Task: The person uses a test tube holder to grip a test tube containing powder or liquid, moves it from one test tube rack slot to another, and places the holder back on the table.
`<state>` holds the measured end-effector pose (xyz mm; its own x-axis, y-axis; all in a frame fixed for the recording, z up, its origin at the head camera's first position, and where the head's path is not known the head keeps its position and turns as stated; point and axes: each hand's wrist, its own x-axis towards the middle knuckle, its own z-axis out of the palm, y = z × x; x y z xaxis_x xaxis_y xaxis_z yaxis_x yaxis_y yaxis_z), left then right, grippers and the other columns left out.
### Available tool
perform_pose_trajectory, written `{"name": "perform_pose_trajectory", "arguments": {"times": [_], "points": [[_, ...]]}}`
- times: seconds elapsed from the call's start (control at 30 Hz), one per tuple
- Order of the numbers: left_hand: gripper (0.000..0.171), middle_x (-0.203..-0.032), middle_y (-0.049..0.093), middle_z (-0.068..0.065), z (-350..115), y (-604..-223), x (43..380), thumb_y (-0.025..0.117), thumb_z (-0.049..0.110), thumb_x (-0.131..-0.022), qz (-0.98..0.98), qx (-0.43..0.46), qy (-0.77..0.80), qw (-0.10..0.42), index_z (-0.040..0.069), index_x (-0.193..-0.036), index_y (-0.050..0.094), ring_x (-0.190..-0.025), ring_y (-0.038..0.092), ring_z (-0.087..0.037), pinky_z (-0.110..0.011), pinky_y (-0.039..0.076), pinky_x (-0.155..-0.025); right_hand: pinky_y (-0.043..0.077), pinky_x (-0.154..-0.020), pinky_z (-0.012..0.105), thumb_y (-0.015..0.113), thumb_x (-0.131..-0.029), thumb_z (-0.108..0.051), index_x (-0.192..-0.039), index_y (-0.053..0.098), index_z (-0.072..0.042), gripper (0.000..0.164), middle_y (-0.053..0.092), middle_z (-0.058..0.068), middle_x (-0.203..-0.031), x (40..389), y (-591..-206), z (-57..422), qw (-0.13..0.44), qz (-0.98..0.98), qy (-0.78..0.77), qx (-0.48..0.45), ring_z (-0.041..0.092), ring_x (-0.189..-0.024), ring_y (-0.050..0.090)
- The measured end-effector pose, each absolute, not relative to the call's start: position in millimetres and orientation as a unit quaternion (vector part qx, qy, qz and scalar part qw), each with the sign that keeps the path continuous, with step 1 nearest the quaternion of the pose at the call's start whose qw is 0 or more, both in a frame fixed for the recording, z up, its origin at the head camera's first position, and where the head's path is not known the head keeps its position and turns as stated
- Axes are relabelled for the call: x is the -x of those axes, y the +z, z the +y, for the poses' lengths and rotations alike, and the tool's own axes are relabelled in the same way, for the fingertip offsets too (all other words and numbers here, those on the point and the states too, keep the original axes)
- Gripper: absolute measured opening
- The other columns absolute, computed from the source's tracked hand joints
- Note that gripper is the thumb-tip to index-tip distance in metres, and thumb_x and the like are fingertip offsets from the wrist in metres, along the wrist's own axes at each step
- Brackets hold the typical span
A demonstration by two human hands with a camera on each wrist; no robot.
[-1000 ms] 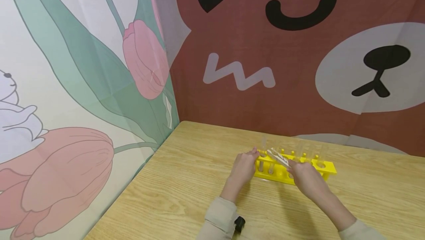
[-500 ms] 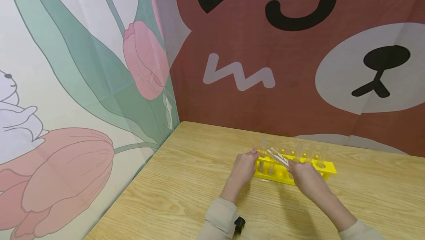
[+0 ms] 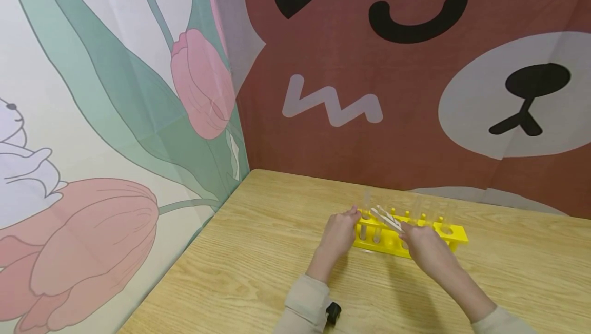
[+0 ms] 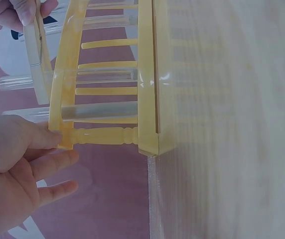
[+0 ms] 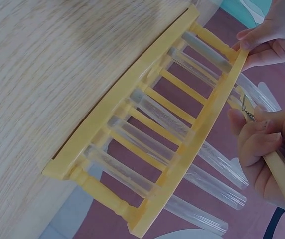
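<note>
The yellow rack (image 4: 145, 50) stands on the wooden table (image 3: 231, 252), with five clear test tubes (image 5: 162, 116) in it, two towards its left end and three towards its right; your left hand (image 3: 340, 232) pinches the rack's upper left corner between thumb and finger, other fingers extended beside it; your right hand (image 3: 429, 249) has its fingers curled round a wooden clamp (image 4: 38, 82), whose tip lies above the rack, near the second tube from its left end; you cannot tell whether it grips that tube.
</note>
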<state>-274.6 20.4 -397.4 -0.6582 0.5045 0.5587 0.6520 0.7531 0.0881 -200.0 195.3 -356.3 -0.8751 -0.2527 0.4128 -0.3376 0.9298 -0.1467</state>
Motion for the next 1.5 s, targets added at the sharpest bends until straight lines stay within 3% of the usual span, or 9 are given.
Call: {"name": "perform_pose_trajectory", "arguments": {"times": [0.57,0.9,1.5], "points": [[0.028,-0.111,0.059,-0.008,20.2,-397.8,275.1,0.057,-0.005,-0.080,-0.901,0.317,-0.151,0.256,0.005,-0.104,0.066,-0.101,0.057,-0.015,-0.022,0.047,-0.079,0.028,-0.034,0.018,0.067,-0.076,0.000,-0.083,0.058,0.004,0.011,0.043,-0.001,-0.050,198.6,-356.2,196.0,0.219,-0.955,0.108,-0.170,0.008,-0.039,0.032],[0.029,-0.112,0.059,-0.008,20.2,-397.2,275.0,0.058,-0.005,-0.079,-0.904,0.316,-0.142,0.252,0.005,-0.106,0.066,-0.101,0.057,-0.015,-0.022,0.047,-0.079,0.029,-0.034,0.017,0.067,-0.075,0.001,-0.091,0.060,0.008,0.019,0.051,0.003,-0.053,197.7,-354.7,195.4,0.223,-0.955,0.107,-0.165,0.008,-0.039,0.036],[0.029,-0.113,0.058,-0.007,20.4,-398.6,275.1,0.057,-0.005,-0.081,-0.905,0.314,-0.150,0.246,0.005,-0.107,0.065,-0.102,0.056,-0.015,-0.021,0.045,-0.082,0.028,-0.034,0.017,0.066,-0.075,0.003,-0.089,0.058,0.007,0.016,0.053,0.004,-0.056,195.2,-353.9,196.3,0.237,-0.951,0.109,-0.164,0.008,-0.040,0.036]]}}
